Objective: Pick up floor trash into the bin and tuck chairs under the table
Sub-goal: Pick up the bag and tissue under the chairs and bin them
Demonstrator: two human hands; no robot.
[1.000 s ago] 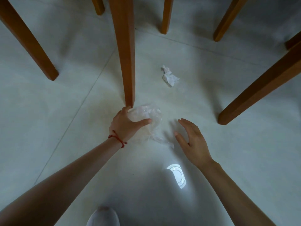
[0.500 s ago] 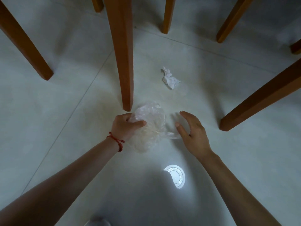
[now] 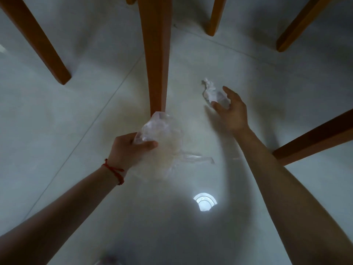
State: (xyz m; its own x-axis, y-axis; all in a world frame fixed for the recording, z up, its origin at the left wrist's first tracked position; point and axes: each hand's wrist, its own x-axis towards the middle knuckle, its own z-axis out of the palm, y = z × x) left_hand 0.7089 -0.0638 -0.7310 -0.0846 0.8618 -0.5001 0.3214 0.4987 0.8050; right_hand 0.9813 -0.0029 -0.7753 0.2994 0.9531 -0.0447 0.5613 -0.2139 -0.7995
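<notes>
A crumpled clear plastic bag (image 3: 162,134) is lifted off the pale tiled floor, gripped by my left hand (image 3: 131,148), which wears a red string at the wrist. The bag hangs just in front of the foot of a brown wooden leg (image 3: 156,60). A crumpled white tissue (image 3: 211,91) lies on the floor further ahead. My right hand (image 3: 232,109) is at the tissue with fingers spread around its near side, thumb and forefinger apart; the tissue is not closed in the hand.
Several brown wooden chair and table legs stand around: one at far left (image 3: 38,43), two at the back (image 3: 216,16) (image 3: 299,25), one at right (image 3: 313,138). A bright round light reflection (image 3: 204,201) shows on the floor below the hands.
My right hand has moved forward from beside the bag to the white tissue. My left hand has lifted the plastic bag higher, and it now dangles.
</notes>
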